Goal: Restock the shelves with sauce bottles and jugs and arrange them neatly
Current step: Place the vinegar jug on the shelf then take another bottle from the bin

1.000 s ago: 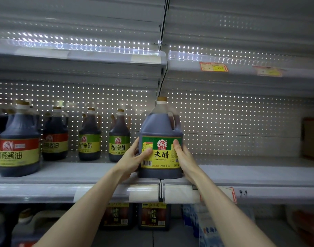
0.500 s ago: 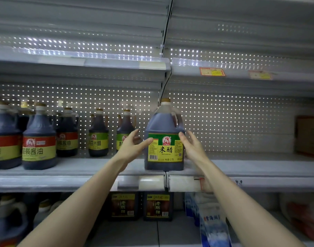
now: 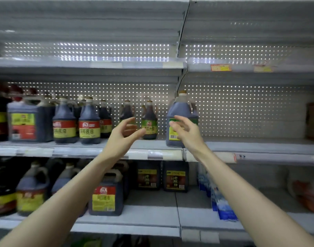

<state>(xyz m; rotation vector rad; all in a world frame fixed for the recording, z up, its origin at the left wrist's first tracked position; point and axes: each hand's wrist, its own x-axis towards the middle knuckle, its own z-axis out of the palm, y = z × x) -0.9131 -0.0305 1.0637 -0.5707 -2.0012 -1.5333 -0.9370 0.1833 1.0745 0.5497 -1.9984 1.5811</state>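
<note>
A large dark vinegar jug (image 3: 182,109) with a green and yellow label stands upright on the middle shelf (image 3: 152,145), near the join between two shelf sections. My right hand (image 3: 186,131) hovers in front of its label, fingers loosely spread, holding nothing. My left hand (image 3: 122,134) is open in the air to the jug's left, in front of two smaller green-labelled vinegar bottles (image 3: 149,120). Further left stand red-labelled soy sauce jugs (image 3: 89,122) in a row.
The middle shelf right of the jug is bare up to a brown box (image 3: 313,120). The lower shelf holds soy jugs (image 3: 104,195), two dark square bottles (image 3: 175,177), blue packets (image 3: 218,198) and a red bag (image 3: 305,193). The upper shelf (image 3: 117,65) carries price tags.
Both hands have let go of the vinegar jug and drawn back from it, fingers spreading. The jug stays standing on the shelf. The view has pulled back and shifted left.
</note>
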